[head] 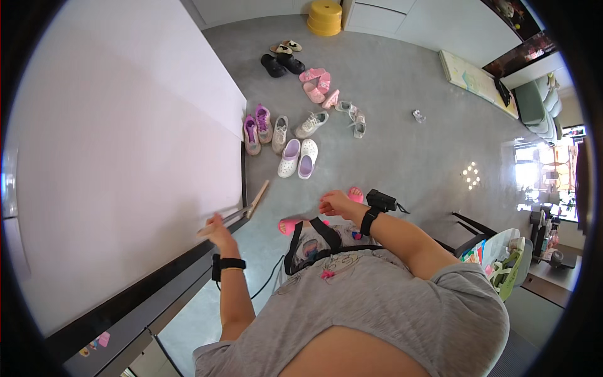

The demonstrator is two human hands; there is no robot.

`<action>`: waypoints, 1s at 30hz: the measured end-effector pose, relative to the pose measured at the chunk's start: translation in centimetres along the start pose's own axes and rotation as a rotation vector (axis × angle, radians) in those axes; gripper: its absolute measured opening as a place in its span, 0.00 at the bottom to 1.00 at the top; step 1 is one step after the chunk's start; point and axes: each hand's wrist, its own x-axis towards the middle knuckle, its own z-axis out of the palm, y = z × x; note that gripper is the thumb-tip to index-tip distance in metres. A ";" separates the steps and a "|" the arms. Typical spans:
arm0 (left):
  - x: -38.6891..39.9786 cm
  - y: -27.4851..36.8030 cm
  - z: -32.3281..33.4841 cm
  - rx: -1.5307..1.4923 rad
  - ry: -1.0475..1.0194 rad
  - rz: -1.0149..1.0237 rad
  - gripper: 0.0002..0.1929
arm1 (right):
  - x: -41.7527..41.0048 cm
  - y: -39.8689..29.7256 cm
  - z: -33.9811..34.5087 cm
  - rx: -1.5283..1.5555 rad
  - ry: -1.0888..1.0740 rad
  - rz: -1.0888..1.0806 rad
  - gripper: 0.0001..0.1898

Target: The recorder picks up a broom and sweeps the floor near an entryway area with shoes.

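My left hand (218,232) is wrapped round a thin grey rod (238,214) beside the large white panel. A flat beige bar (257,200) crosses the rod's far end; what tool this is, I cannot tell. Above the pink slippers (287,226) on my feet, my right hand (335,203) hangs with loosely bent fingers and nothing visible in it. White clogs with lilac lining (307,159) lie on the grey floor ahead. Around them are purple-pink sneakers (252,135), pale lace-up sneakers (312,124), pink sandals and clogs (314,93) and black clogs (273,65).
The large white panel (141,132) stands along the left. At the far wall is a yellow stool (324,18). A crumpled clear item (418,116) lies on the floor. To the right are a dark-legged chair (471,231) and a folded mat (476,85).
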 end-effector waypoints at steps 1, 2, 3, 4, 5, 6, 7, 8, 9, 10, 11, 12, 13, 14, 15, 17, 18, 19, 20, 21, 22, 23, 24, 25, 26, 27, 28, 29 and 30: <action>-3.2 2.5 2.6 0.064 -0.187 0.156 0.09 | -0.4 -0.2 -0.8 0.011 0.001 0.002 0.11; -6.3 5.0 4.7 0.130 -0.364 0.313 0.09 | -0.7 -0.5 -0.9 0.045 -0.117 0.063 0.11; -9.4 7.0 6.8 0.181 -0.508 0.396 0.08 | -1.1 -1.1 -0.9 0.068 -0.241 0.122 0.12; -12.1 8.6 8.8 0.232 -0.655 0.476 0.08 | -1.8 -2.0 -0.9 0.113 -0.403 0.167 0.13; -15.0 9.9 10.9 0.242 -0.794 0.475 0.09 | -2.6 -2.9 -1.6 0.153 -0.563 0.213 0.14; -17.8 11.1 12.9 0.250 -0.931 0.471 0.11 | -3.3 -3.5 -3.1 0.143 -0.573 0.214 0.14; -21.3 13.0 15.0 0.190 -0.987 0.551 0.11 | -4.2 -3.8 -5.0 0.208 -0.564 0.206 0.13; -24.2 14.5 17.2 0.126 -1.035 0.640 0.12 | -4.8 -4.4 -6.9 0.266 -0.559 0.191 0.12; -25.9 14.7 19.0 0.129 -1.027 0.648 0.12 | -5.2 -4.9 -8.8 0.329 -0.552 0.176 0.12; -27.4 14.8 20.8 0.115 -1.114 0.600 0.12 | -5.6 -5.3 -10.8 0.391 -0.542 0.160 0.11; -29.0 15.0 22.6 0.100 -1.201 0.550 0.12 | -6.0 -5.8 -12.8 0.455 -0.530 0.144 0.11; -30.5 15.3 24.3 0.101 -1.201 0.554 0.12 | -6.4 -6.1 -14.7 0.524 -0.517 0.130 0.10; -32.1 15.7 25.9 0.059 -1.302 0.635 0.12 | -6.7 -6.5 -16.6 0.593 -0.501 0.116 0.10; -33.5 16.1 27.5 0.014 -1.402 0.717 0.11 | -7.1 -6.9 -18.4 0.662 -0.484 0.102 0.09; -35.0 16.6 28.7 0.014 -1.399 0.717 0.11 | -7.6 -7.2 -20.1 0.727 -0.467 0.091 0.09; -37.6 17.3 31.1 -0.022 -1.543 0.690 0.14 | -8.4 -8.0 -23.3 0.857 -0.430 0.070 0.08; -38.4 17.2 32.3 -0.026 -1.544 0.688 0.14 | -9.0 -8.7 -24.7 0.926 -0.407 0.058 0.08; -39.0 17.0 33.5 -0.015 -1.578 0.744 0.13 | -9.5 -9.6 -26.0 0.926 -0.404 0.058 0.08; -39.5 16.9 34.7 -0.003 -1.611 0.799 0.13 | -9.9 -10.6 -27.3 1.027 -0.427 0.084 0.07; -39.7 16.9 35.9 -0.005 -1.616 0.798 0.13 | -10.2 -11.7 -28.5 1.133 -0.449 0.107 0.08; -39.8 16.9 37.1 0.008 -1.654 0.797 0.12 | -10.2 -12.7 -29.6 1.136 -0.446 0.106 0.08; -39.7 17.0 38.2 0.021 -1.689 0.796 0.12 | -10.1 -13.6 -30.6 1.151 -0.444 0.087 0.08; -39.7 17.0 39.5 0.018 -1.694 0.793 0.12 | -10.0 -14.4 -31.6 1.168 -0.439 0.069 0.08; -39.6 17.1 40.7 -0.018 -1.723 0.807 0.12 | -9.8 -15.4 -32.5 1.169 -0.435 0.068 0.08; -39.4 17.2 42.1 -0.055 -1.749 0.821 0.11 | -9.7 -16.4 -33.3 1.209 -0.373 0.054 0.08; -39.4 17.4 43.4 -0.056 -1.736 0.821 0.11 | -9.4 -17.5 -34.0 1.238 -0.316 0.046 0.09; -39.3 17.6 44.8 -0.052 -1.829 0.737 0.11 | -8.8 -18.1 -35.0 1.227 -0.318 0.048 0.09; -39.2 17.9 46.4 -0.049 -1.917 0.652 0.10 | -8.0 -18.1 -36.7 1.218 -0.392 -0.051 0.08; -38.9 18.3 47.9 -0.066 -1.945 0.692 0.10 | -7.0 -18.5 -38.2 1.201 -0.476 -0.151 0.08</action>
